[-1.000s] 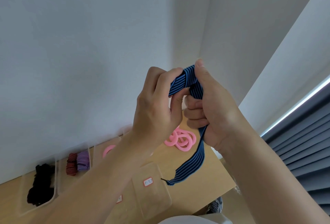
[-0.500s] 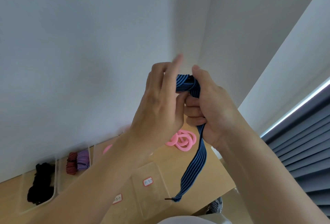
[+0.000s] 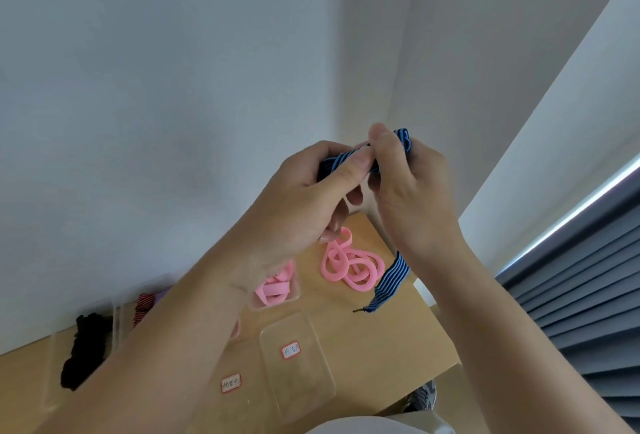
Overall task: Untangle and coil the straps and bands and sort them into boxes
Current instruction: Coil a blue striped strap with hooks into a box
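I saw my left hand (image 3: 304, 205) and right hand (image 3: 412, 198) raised together above the table (image 3: 398, 347), both gripping the blue striped strap (image 3: 393, 281). The left thumb lay pressed along the strap's upper stretch with the fingers curled beneath it. The right thumb and fingers pinched the strap just beside that, where a fold of it stuck up past the knuckles. Between the two hands the strap ran on a slant, lower at the left and higher at the right.

Its free tail came out under my right hand and hung lengthwise, down and a little to the left. The frayed end pointed at the tabletop, close to a loose pink band (image 3: 349, 265) lying looped there; I could not tell whether the tail touched the table.

Further left, clear boxes stood along the wall. One held a coiled pink band (image 3: 275, 290), one a red striped band (image 3: 143, 305), one black straps (image 3: 86, 343). Nearer me sat a labelled clear box (image 3: 298, 364). Grey blinds (image 3: 588, 312) filled the right edge.
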### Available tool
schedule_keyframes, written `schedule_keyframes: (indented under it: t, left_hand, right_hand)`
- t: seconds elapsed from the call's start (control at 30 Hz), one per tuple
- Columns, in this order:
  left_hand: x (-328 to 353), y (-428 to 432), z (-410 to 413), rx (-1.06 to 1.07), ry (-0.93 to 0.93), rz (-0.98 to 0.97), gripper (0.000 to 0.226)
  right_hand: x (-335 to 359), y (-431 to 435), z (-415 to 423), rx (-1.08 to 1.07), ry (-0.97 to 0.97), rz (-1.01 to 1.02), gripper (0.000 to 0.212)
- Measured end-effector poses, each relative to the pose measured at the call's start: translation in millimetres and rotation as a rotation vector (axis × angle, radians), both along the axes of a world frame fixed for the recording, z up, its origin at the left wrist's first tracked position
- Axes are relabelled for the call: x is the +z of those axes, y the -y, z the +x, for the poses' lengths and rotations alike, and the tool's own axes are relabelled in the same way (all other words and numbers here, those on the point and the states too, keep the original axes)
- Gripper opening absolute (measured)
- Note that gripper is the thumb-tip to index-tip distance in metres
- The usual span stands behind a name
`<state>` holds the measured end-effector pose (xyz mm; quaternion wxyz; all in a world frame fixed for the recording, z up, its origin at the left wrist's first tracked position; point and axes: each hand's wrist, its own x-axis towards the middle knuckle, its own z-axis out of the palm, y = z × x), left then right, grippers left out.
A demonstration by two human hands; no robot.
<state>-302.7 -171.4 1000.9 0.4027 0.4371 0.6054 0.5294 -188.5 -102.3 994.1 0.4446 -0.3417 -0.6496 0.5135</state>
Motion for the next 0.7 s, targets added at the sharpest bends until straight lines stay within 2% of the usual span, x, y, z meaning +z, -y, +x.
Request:
schedule_keyframes:
  t: [0.1,0.17,0.27,0.37,0.4,0.53,0.7]
  left_hand:
    - [5,1,-3,-0.111,0.075,0.003,0.045]
    - [8,2,-6,-0.168,0.207,-0.001,0.040]
    - [12,3,-6,-0.236,0.441,-0.017,0.045]
    - [11,3,-7,-0.258,0.549,-0.003,0.042]
    - [10,3,-7,-0.262,0.569,0.002,0.041]
    - [6,2,-6,-0.231,0.606,0.027,0.038]
    - [4,0,-7,-0.130,0.593,0.039,0.043]
  right_hand:
    - [0,-4,3,0.105,-0.034,0.047,0.066]
    - [1,-9,6,0.163,-0.026,0.086,0.077]
    - [4,-13,6,0.219,-0.057,0.126,0.074]
    - [5,-16,3,0.211,-0.069,0.122,0.080]
    - [4,-16,2,0.214,-0.082,0.116,0.079]
    - [-8,-7,-5,0.232,-0.194,0.029,0.054]
    - [-18,-4,-8,0.179,-0.165,-0.009,0.037]
